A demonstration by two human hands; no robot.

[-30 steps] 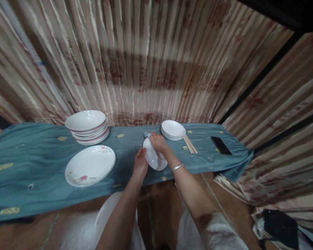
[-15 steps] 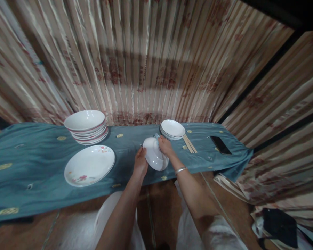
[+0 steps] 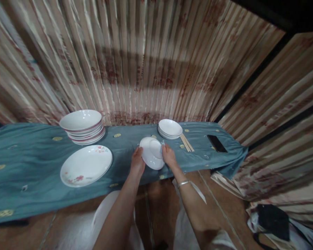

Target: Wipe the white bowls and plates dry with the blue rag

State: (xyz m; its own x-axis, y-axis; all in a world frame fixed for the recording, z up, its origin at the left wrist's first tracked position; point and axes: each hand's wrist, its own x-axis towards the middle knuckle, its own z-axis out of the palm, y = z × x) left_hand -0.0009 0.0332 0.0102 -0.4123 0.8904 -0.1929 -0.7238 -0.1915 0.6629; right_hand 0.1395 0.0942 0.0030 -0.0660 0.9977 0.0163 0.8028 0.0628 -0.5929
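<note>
A white bowl (image 3: 151, 161) is held above the front part of the table, its underside and foot ring facing me. My left hand (image 3: 137, 162) grips its left rim, thumb on the near side. At the right rim, my right hand (image 3: 169, 155) pinches a small pale blue cloth (image 3: 162, 146) against the bowl. Most of the cloth is hidden by the fingers. Behind the hands stands a stack of small white bowls (image 3: 170, 128) with dark rims. A pair of wooden chopsticks (image 3: 187, 143) lies just right of that stack.
A tall stack of red-rimmed dishes (image 3: 82, 121) is at the back left. In front of it lie oval flowered plates (image 3: 87, 166). A black phone (image 3: 217, 143) rests on the right of the blue tablecloth (image 3: 125, 139). A dark bag (image 3: 273, 220) sits low at right.
The right hand with the cloth has moved from across the bowl's base to its right rim, uncovering more of the underside. The left hand keeps its grip. The view has shifted slightly.
</note>
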